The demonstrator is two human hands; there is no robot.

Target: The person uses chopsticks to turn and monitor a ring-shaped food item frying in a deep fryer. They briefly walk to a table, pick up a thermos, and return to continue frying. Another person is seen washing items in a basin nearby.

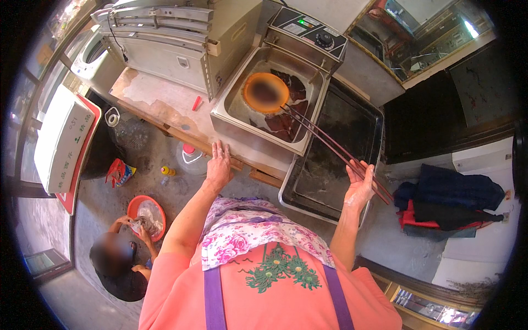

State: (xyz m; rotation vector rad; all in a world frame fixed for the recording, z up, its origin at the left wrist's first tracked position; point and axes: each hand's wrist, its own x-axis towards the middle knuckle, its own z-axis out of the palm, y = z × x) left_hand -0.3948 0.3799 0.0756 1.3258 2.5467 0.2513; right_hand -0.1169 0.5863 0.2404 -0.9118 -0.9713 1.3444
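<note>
A pair of long dark chopsticks (322,136) is gripped in my right hand (359,187). Their tips reach into the metal deep fryer (250,127) and touch the edge of a round golden-orange piece of food (266,92). That piece floats in dark oil; its middle is blurred, so its exact kind cannot be told. At the front edge of the worktop, my left hand (219,168) rests with its fingers stretched out, holding nothing. The fryer's control panel (309,33), with a black knob and a lit green indicator, stands at its far side.
A large black rectangular tray (294,202) lies right of the fryer. A small red object (197,103) is on the worktop. Below left, another person (118,267) crouches by an orange basin (148,201). Folded clothes (459,192) lie at the right. A red-capped jug (192,154) stands under the worktop.
</note>
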